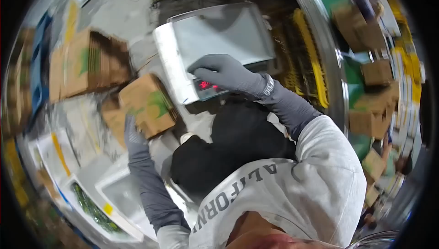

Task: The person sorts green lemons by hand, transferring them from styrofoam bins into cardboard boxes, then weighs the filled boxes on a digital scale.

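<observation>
My right hand [224,71], in a grey glove, is over the front edge of a weighing scale [219,34]. Its fingers are loosely bent and apart, with nothing visible in them. Just below it, red digits glow on the scale's display [208,85], partly covered by the hand. On the left, my left hand [136,132], also gloved, is closed at the near edge of a brown cardboard box [148,105] with a green print. The box sits tilted beside the scale. Motion blurs the left fingertips.
A bundle of folded cartons [89,64] stands on the left, near a blue rack [41,66]. Lower left is a white crate [107,210] with green produce. A metal-edged conveyor [327,43] runs along the right, with boxes [372,107] and other people beyond.
</observation>
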The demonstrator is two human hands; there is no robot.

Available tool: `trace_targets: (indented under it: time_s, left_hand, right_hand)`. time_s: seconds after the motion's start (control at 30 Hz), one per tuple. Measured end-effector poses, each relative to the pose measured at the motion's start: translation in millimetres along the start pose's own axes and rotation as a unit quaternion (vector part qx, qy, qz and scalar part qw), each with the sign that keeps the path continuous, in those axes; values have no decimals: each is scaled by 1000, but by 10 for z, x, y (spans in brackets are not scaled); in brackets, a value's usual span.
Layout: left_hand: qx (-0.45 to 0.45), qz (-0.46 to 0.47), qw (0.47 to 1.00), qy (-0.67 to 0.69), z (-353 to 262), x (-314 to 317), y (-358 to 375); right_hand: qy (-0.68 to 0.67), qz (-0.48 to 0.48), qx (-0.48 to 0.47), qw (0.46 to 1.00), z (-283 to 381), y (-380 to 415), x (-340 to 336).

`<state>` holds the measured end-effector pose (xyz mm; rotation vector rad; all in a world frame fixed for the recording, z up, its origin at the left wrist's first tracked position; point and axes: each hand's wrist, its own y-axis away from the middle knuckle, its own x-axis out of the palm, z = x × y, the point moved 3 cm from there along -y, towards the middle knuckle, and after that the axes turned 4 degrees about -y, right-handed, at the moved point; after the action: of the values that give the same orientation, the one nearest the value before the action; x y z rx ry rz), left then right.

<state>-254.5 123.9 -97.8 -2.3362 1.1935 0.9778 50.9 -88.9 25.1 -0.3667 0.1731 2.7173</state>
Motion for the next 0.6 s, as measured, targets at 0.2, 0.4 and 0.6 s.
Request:
trace_targets:
  time_s: [0.2,0.4,0.6]
  left_hand:
    - [-389,30,907,157,336,238,-342]
    - [-16,161,967,-196,576,388,-361]
    - [-461,-64,797,385,-14,376,-170]
  right_hand:
    - [49,-413,191,889,-889,1449,-1016]
    - [277,-277,479,786,-3364,1799,-1337]
    - [86,-353,632,684,-2785,1546,-1400]
